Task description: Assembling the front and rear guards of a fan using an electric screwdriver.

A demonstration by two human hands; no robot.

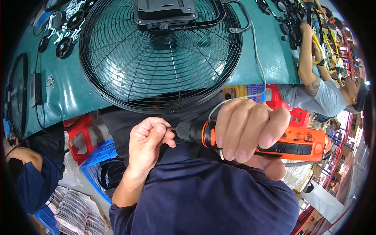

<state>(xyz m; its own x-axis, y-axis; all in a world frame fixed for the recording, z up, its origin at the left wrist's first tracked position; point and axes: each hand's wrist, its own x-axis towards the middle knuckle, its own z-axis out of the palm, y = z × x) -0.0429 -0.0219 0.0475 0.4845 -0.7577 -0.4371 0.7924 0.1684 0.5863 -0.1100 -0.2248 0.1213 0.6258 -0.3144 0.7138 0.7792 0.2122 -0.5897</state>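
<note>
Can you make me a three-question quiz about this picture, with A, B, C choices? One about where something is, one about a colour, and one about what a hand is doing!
1. Where does the round black fan guard lie?
A. on the green table
B. on the floor
C. in the blue crate

2. What colour is the body of the electric screwdriver?
A. yellow
B. orange and black
C. white

3. What is the left hand doing?
A. lying flat and open
B. holding a cup
C. pinching at the screwdriver's bit

Answers:
1 A, the guard rests on the green table beyond the hands.
2 B, the handle is orange with black grip parts.
3 C, its fingertips close on the tip, while the right hand wraps the handle.
</note>
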